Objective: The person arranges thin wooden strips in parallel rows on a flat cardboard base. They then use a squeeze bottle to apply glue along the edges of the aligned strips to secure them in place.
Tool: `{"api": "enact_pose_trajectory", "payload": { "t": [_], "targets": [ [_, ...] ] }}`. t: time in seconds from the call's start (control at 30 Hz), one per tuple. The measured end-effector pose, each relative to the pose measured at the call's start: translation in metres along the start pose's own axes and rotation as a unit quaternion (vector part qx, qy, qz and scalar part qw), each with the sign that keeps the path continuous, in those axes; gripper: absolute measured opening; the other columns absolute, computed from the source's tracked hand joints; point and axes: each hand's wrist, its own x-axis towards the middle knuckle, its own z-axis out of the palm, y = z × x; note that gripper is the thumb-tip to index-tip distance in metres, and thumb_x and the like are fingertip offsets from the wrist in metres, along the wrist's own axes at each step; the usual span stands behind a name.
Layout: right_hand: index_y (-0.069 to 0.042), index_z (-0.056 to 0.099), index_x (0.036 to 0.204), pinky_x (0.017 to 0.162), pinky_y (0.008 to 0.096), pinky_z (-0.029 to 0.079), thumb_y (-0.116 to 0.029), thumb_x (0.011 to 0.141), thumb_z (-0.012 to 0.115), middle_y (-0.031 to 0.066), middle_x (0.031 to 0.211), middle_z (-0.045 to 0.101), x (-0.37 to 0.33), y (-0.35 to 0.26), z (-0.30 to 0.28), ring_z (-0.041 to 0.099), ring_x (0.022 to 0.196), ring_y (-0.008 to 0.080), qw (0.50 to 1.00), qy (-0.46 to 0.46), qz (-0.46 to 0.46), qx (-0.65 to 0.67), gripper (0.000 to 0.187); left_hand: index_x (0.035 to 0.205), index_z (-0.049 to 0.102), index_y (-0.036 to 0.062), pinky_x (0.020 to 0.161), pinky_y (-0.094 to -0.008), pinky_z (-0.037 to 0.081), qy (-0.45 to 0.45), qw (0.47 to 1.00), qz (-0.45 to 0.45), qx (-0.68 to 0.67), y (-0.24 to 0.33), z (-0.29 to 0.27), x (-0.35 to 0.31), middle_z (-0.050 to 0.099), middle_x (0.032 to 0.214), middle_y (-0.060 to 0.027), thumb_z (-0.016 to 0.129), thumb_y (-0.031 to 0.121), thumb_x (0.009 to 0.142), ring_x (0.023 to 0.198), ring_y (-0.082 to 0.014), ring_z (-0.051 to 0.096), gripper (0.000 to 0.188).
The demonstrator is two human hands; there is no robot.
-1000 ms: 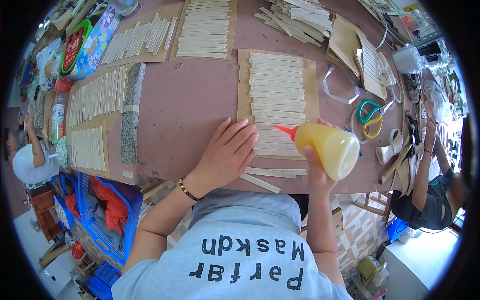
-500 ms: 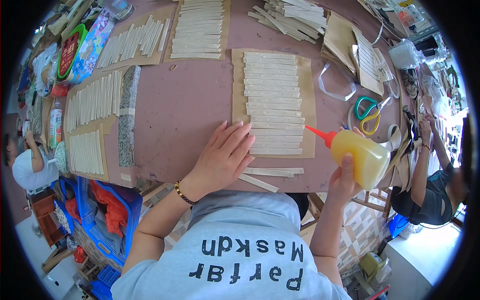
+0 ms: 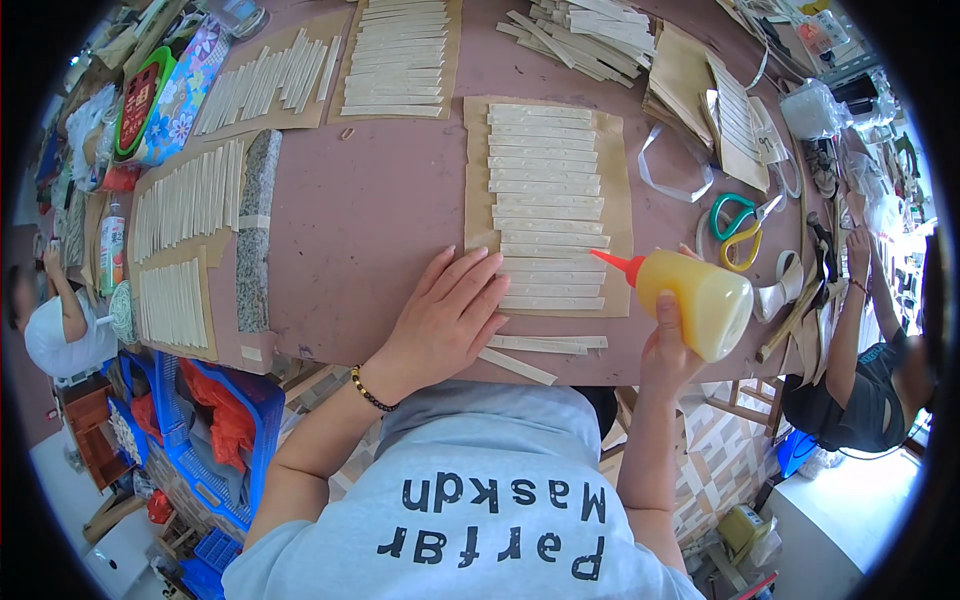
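Note:
My right hand (image 3: 672, 338) is wrapped round a squeeze bottle (image 3: 705, 300) of yellowish liquid, tilted so its red nozzle points left. The nozzle tip is over the right end of one of the pale strips (image 3: 545, 210), which lie in a column on a brown paper sheet (image 3: 615, 215). Small wet-looking spots show on several strips. Flat on the sheet's lower left edge rests my left hand (image 3: 455, 305), fingers stretched out and touching the strip ends, holding nothing. Several loose strips (image 3: 545, 345) lie near the table's front edge.
Green-and-yellow scissors (image 3: 738, 232) and a white ribbon loop (image 3: 672, 180) lie to the right. More sheets of strips (image 3: 395, 60) and a strip pile (image 3: 590, 40) are farther back. A granite bar (image 3: 257, 235) lies left. A blue crate (image 3: 205, 440) stands below; other people sit at both sides.
My right hand has moved the bottle left, so its nozzle tip went from the strips' right edge to over a strip. My left hand has stayed in place.

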Motion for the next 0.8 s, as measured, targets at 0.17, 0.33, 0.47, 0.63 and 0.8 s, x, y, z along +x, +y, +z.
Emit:
{"api": "enact_pose_trajectory", "payload": {
  "t": [0.17,0.33,0.47,0.63,0.8],
  "targets": [
    [0.002,0.054,0.135,0.104,0.0384,0.049,-0.011,0.085,0.081,0.0181,0.135,0.062,-0.005,-0.001,0.024,0.06,0.123,0.0272,0.999,-0.031,-0.012,0.006,0.058,0.13,0.059,0.0019,0.118,-0.0534,0.036,-0.003,1.0,0.002,0.007,0.0,0.0,0.002,0.055,0.141,-0.0158,0.07,0.018,0.091,0.135,-0.0348,0.049,0.044],
    [0.002,0.052,0.136,0.105,0.0403,0.049,-0.012,0.086,0.08,0.02,0.134,0.061,0.002,-0.002,0.018,0.06,0.123,0.0295,0.998,-0.044,-0.026,0.036,0.059,0.13,0.059,0.002,0.117,-0.0541,0.037,0.01,1.0,-0.002,-0.011,0.0,-0.002,0.001,0.054,0.141,-0.0154,0.07,0.018,0.091,0.134,-0.0346,0.05,0.043],
    [0.002,0.05,0.138,0.106,0.0425,0.049,-0.01,0.088,0.078,0.0211,0.135,0.061,0.005,-0.009,-0.005,0.06,0.124,0.0314,0.999,-0.016,-0.012,0.034,0.058,0.129,0.06,0.001,0.116,-0.0553,0.037,0.009,1.0,0.007,-0.019,-0.002,0.001,-0.003,0.055,0.14,-0.0151,0.071,0.018,0.09,0.134,-0.034,0.05,0.043],
    [0.002,0.048,0.139,0.107,0.0433,0.049,-0.008,0.09,0.075,0.0217,0.136,0.06,0.002,-0.005,-0.018,0.06,0.125,0.032,1.0,0.015,-0.004,0.02,0.056,0.128,0.062,0.0003,0.117,-0.0556,0.036,0.004,1.0,0.013,-0.014,-0.002,0.0,-0.003,0.057,0.138,-0.0142,0.072,0.018,0.089,0.134,-0.0332,0.05,0.043],
    [0.002,0.05,0.137,0.107,0.0415,0.049,-0.007,0.09,0.076,0.0205,0.136,0.061,0.0,-0.006,-0.018,0.061,0.124,0.0299,1.0,0.005,0.001,-0.021,0.055,0.128,0.062,0.0005,0.118,-0.055,0.035,0.0,1.0,0.013,-0.009,-0.001,0.0,-0.002,0.057,0.139,-0.0133,0.072,0.017,0.089,0.135,-0.0325,0.05,0.043]
  ]
}}
